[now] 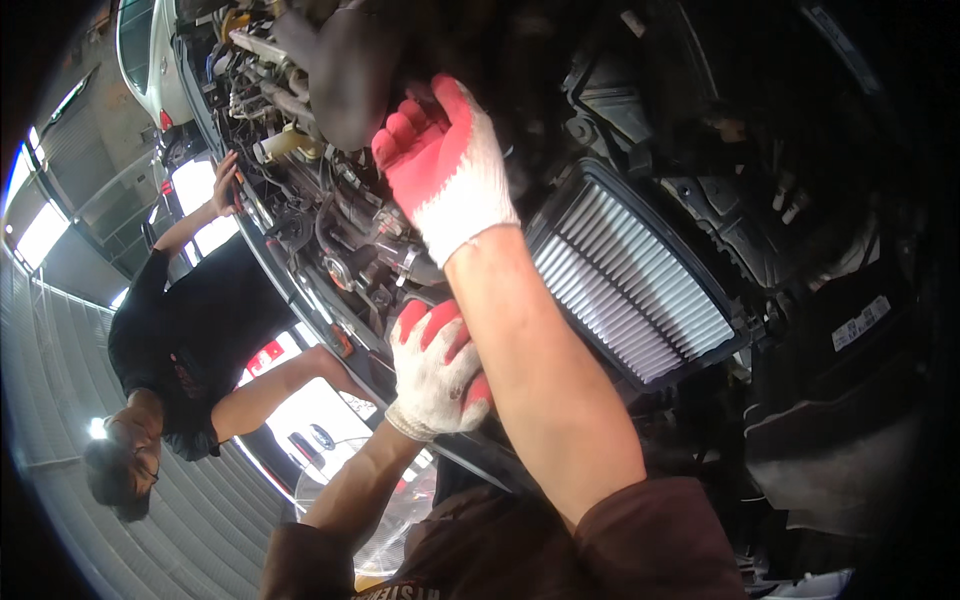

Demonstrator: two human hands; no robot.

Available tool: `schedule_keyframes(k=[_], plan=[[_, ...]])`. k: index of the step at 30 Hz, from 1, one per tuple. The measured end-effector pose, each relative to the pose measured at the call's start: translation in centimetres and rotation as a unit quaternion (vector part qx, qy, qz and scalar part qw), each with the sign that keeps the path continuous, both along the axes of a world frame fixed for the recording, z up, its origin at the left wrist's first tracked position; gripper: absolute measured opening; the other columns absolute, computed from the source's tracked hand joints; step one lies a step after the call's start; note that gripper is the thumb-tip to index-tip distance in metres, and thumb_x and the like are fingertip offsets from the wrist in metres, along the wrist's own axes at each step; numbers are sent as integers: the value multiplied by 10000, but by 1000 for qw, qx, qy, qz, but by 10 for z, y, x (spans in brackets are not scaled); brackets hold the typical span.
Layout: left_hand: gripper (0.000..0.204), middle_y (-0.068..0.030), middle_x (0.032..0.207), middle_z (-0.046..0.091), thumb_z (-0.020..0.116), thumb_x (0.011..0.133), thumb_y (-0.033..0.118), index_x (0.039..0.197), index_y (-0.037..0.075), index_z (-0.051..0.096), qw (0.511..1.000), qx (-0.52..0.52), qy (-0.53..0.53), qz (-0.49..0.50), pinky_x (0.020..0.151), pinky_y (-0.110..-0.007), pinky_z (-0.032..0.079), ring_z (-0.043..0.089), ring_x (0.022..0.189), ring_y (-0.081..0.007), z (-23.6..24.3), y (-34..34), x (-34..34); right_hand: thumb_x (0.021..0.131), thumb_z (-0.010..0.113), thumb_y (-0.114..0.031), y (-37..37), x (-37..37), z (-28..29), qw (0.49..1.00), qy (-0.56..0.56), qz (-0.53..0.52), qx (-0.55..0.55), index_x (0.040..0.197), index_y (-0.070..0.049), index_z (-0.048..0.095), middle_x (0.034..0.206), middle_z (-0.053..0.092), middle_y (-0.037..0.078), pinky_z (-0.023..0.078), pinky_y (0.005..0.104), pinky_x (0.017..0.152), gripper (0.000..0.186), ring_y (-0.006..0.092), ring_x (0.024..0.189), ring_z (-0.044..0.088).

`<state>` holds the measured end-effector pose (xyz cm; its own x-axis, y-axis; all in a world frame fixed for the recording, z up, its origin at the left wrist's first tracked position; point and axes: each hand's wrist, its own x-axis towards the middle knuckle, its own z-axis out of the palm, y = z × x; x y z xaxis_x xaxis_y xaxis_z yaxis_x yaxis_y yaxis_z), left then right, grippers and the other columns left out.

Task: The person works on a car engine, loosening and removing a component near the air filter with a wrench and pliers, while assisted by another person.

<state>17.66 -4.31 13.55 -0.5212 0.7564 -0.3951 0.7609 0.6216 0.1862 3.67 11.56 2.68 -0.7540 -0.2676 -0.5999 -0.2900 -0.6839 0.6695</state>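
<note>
My right hand (443, 165), in a white glove with red coating, reaches into the upper engine bay. Its fingers curl beside a blurred dark part (345, 75); whether they grip anything is hidden. Below it my left hand (435, 370), gloved alike, has its fingers bent over the front edge of the bay, on something I cannot make out. A pleated white air filter (625, 280) in a black frame lies to the right of my right forearm. Hoses and metal fittings (350, 230) fill the bay left of my hands.
Another person (185, 335) in a dark T-shirt leans at the left, one hand (225, 185) on the car's edge. A fan (330, 500) stands behind my left forearm. Another vehicle (140, 60) shows at the upper left. Dark housings (820, 400) fill the right side.
</note>
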Motion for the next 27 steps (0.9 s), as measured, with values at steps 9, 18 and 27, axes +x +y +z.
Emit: schedule_keyframes(k=[9, 18, 27], plan=[[609, -170, 1424, 641, 765, 840, 411, 1341, 67, 715, 999, 7, -26, 22, 1168, -653, 390, 568, 1350, -411, 7, 7, -5, 1129, 589, -334, -12, -32, -21, 956, -23, 17, 291, 1409, -156, 637, 1308, 655, 42, 491, 444, 932, 335, 228, 1069, 595], [562, -203, 1342, 636, 739, 855, 332, 1323, 22, 711, 993, 98, -50, 46, 1192, -623, 395, 557, 1348, -411, 14, -5, -11, 1100, 581, -126, -42, -24, -21, 815, -91, 41, 571, 1554, -71, 589, 1332, 731, 62, 547, 355, 920, 458, 164, 1086, 699], [553, -202, 1299, 699, 615, 958, 413, 1356, 40, 704, 993, 107, -40, 23, 1213, -634, 380, 592, 1303, -415, 14, -8, -11, 1138, 614, -280, -38, -38, -53, 832, -112, 22, 543, 1482, -91, 646, 1431, 680, 116, 541, 468, 1083, 394, 272, 1258, 669]])
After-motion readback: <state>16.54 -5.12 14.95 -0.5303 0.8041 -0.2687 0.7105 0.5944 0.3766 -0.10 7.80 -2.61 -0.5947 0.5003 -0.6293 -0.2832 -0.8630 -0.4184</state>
